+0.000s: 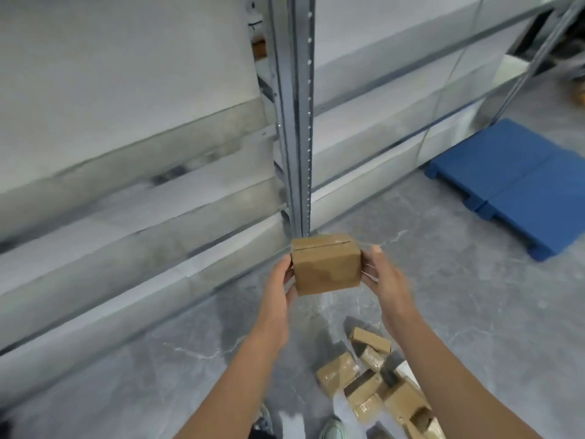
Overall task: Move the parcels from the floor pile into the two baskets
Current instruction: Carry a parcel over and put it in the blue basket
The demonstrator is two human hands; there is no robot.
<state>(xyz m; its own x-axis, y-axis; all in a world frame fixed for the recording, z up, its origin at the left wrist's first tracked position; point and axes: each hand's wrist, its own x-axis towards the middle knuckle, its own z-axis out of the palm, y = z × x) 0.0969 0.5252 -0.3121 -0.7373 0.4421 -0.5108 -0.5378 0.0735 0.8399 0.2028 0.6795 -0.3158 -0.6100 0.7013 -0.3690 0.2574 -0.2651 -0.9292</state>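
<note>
Forearms stretched forward. Small brown cardboard parcel (pixel 326 267), slit along top, held mid-air before shelf post (pixel 294 122), above floor pile (pixel 373 381). Left hand (pixel 278 286) and right hand (pixel 384 277) grip its opposite sides.

Parcel (pixel 326 270) is looking like matt brown cardboard, floor pile (pixel 373 384) is showing shiny tape, rack post (pixel 296 122) is looking like dull metal, pallet (pixel 512 185) smooth plastic.

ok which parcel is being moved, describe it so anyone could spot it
Find the grey shelf upright mid-frame. Just below its foot, a small cardboard box sits between the left hand and right hand. Unlike the parcels piled on the floor, it is held aloft.
</note>
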